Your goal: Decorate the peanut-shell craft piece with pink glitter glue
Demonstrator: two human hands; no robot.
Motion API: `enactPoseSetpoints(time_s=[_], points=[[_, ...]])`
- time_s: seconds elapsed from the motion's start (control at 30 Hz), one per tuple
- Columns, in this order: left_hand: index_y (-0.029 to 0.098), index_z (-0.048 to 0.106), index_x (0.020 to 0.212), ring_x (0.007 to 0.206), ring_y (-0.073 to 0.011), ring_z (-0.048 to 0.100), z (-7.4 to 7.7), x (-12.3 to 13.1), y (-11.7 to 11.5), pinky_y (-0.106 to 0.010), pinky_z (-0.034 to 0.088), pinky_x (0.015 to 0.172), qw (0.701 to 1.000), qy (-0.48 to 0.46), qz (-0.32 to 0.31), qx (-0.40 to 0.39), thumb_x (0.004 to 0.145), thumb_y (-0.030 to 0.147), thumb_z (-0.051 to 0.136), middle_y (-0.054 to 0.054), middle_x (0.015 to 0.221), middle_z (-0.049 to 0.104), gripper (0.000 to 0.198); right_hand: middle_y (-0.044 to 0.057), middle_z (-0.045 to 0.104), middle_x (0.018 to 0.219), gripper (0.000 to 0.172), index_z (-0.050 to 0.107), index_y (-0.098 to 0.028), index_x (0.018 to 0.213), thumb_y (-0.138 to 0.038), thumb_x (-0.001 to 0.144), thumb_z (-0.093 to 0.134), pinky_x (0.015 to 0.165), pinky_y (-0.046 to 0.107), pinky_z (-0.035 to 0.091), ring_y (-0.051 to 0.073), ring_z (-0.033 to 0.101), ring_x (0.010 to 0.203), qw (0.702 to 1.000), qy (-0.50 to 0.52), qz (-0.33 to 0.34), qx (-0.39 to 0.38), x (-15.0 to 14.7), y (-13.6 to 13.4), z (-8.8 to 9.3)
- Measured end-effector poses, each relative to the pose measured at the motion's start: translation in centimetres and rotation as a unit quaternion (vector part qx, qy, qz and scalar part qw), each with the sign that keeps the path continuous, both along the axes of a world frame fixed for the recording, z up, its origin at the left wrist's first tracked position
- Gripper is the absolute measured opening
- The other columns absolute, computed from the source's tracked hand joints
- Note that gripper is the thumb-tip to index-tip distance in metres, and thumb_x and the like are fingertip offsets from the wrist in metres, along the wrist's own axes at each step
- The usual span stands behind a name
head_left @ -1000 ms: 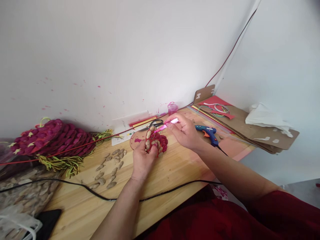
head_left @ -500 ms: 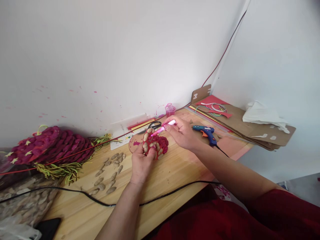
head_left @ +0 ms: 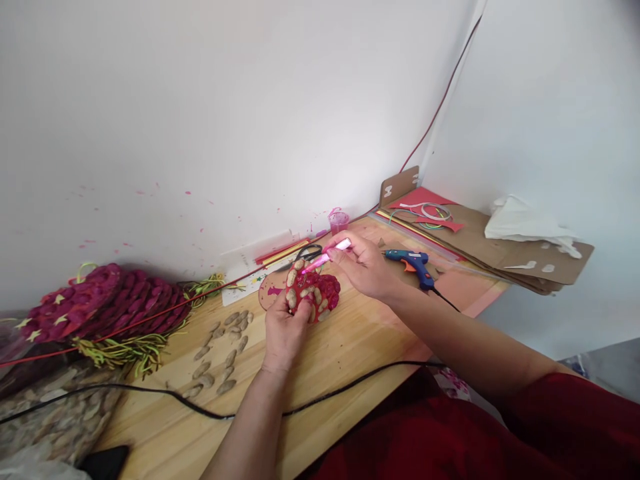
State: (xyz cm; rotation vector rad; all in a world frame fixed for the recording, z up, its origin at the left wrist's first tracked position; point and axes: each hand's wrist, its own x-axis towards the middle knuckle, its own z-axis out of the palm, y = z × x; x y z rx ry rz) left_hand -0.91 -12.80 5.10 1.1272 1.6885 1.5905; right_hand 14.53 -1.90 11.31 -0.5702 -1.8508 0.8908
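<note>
My left hand (head_left: 287, 327) grips a red disc set with peanuts (head_left: 327, 293); its right side is painted magenta, while peanuts on the left are still tan. Between the fingers of my right hand (head_left: 363, 263) is a paintbrush (head_left: 325, 259) with a white end and a pink-stained length, its tip touching the peanuts at the disc's upper part. Behind the disc lies a brown round board (head_left: 267, 285) with a magenta smear. Loose peanuts (head_left: 230, 357) are scattered on the wooden table left of my left hand.
A pink-stained plastic cup (head_left: 339, 221) stands by the wall, near black-handled scissors (head_left: 309, 252). A blue glue gun (head_left: 410, 263) lies right of my hands. Magenta peanut-covered pieces (head_left: 145, 300) sit at left, above a bag of peanuts (head_left: 65, 417). A black cable (head_left: 345, 393) crosses the table.
The view has shifted slightly. My left hand still holds the disc, and the brush tip stays against its upper peanuts with little visible movement.
</note>
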Motion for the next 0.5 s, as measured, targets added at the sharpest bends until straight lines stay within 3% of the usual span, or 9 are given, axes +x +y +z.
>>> enactPoseSetpoints(time_s=[0.2, 0.3, 0.5], points=[[0.018, 0.071, 0.086, 0.060, -0.0139, 0.055, -0.25, -0.15, 0.01, -0.025, 0.047, 0.058, 0.999, -0.042, -0.003, 0.005, 0.075, 0.036, 0.072, -0.003, 0.075, 0.070, 0.020, 0.003, 0.070, 0.090, 0.016, 0.066, -0.019, 0.094, -0.034, 0.095, 0.060, 0.074, 0.029, 0.048, 0.016, 0.063, 0.083, 1.000, -0.009, -0.018, 0.005, 0.15, 0.21, -0.04], [0.019, 0.068, 0.081, 0.056, -0.0134, 0.054, -0.40, -0.19, 0.03, -0.025, 0.044, 0.054, 0.997, -0.072, -0.005, -0.001, 0.076, 0.039, 0.074, -0.003, 0.071, 0.070, 0.021, 0.001, 0.067, 0.085, 0.017, 0.066, -0.020, 0.094, -0.036, 0.095, 0.060, 0.069, 0.027, 0.047, 0.015, 0.060, 0.076, 1.000, 0.001, -0.008, -0.025, 0.21, 0.32, -0.25], [0.019, 0.070, 0.090, 0.059, -0.0151, 0.061, -0.91, -0.06, 0.30, -0.024, 0.045, 0.052, 0.982, -0.187, -0.027, 0.013, 0.074, 0.041, 0.081, -0.006, 0.081, 0.076, 0.029, 0.001, 0.068, 0.088, 0.016, 0.066, -0.020, 0.095, -0.034, 0.096, 0.060, 0.072, 0.027, 0.048, 0.015, 0.061, 0.080, 1.000, 0.000, 0.001, -0.021, 0.23, 0.42, -0.58]])
